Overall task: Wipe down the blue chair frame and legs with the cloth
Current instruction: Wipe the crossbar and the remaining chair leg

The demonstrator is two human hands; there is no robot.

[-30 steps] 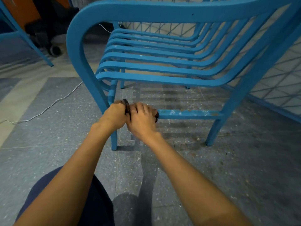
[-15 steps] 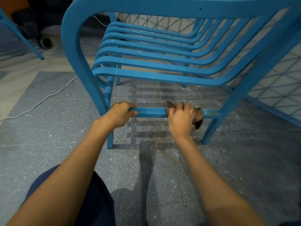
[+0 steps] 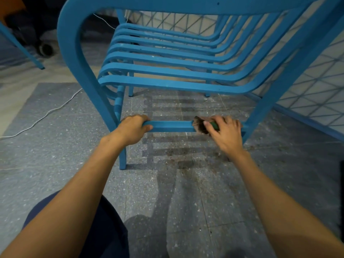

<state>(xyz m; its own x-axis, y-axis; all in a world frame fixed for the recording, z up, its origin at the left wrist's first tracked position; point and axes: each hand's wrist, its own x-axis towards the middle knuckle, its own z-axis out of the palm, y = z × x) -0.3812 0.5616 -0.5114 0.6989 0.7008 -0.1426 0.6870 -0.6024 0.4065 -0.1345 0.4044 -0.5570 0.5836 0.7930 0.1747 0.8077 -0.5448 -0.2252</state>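
1 blue chair (image 3: 70, 53) is standing upright on the floor (image 3: 186, 202), with 4 legs showing. Its lower crossbar (image 3: 171, 126) is lying horizontal, its long axis running left to right between the 2 near legs. The left hand (image 3: 133, 128) is gripping the crossbar's left end, fingers curling over the top. The right hand (image 3: 225, 133) is holding 1 dark cloth (image 3: 201, 125) against the crossbar near its right end. 1 white cable (image 3: 46, 114) is trailing across the floor at the left.

Left hand (image 3: 133, 128), right hand (image 3: 225, 132): curled.
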